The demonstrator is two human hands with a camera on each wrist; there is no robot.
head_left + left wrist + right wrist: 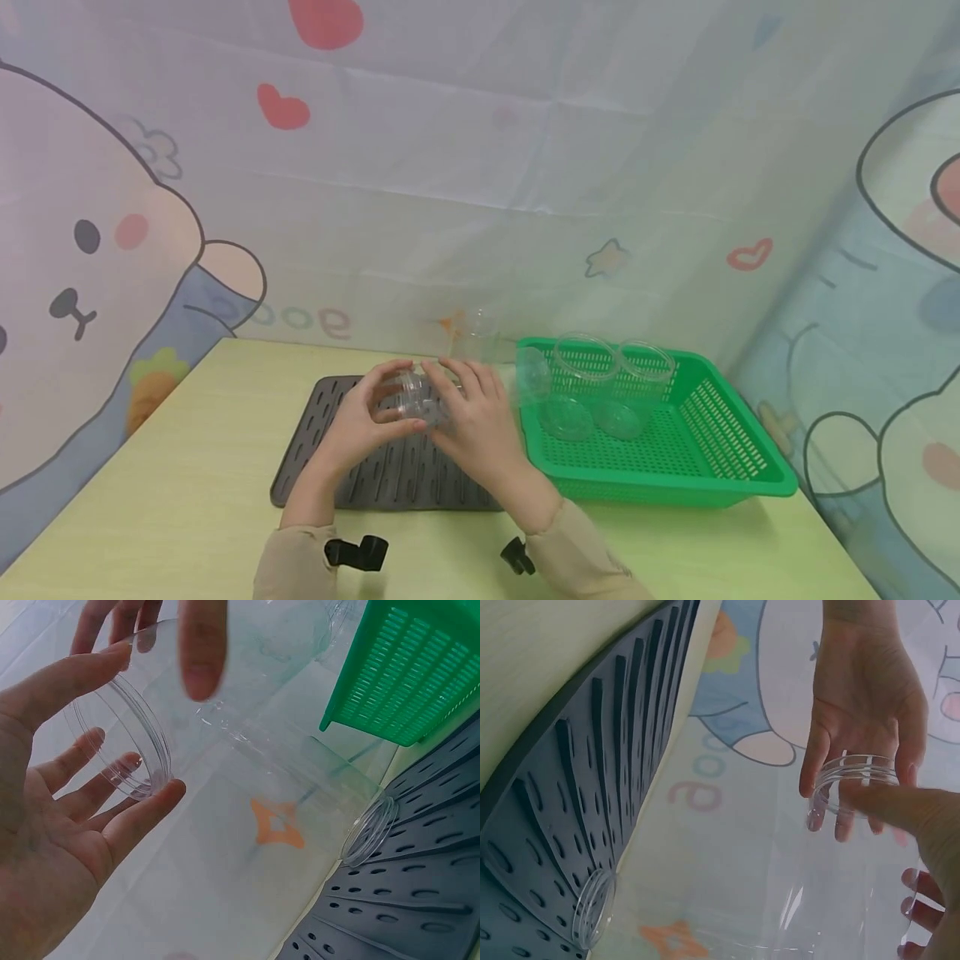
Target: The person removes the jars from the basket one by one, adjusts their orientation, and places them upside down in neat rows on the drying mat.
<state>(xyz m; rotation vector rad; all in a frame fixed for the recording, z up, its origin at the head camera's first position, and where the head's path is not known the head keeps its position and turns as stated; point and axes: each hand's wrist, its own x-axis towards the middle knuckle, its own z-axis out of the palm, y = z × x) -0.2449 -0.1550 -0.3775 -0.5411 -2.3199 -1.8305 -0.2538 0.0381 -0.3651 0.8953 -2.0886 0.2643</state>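
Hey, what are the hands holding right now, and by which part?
A clear jar: the left hand grips it round its ridged end, while the right hand holds its body near that end.

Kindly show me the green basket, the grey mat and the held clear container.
Green basket (663,447), head view: its bare floor.
Grey mat (401,477), head view: slotted surface.
Held clear container (423,402), head view: exposed middle.

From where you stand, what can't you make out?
Head view: lower end of the standing jar, behind the right grip.
Head view: middle of the held jar, behind that grip.
Left wrist view: part of the basket, beyond the right edge.
Right wrist view: part of the mat, beyond the left edge.
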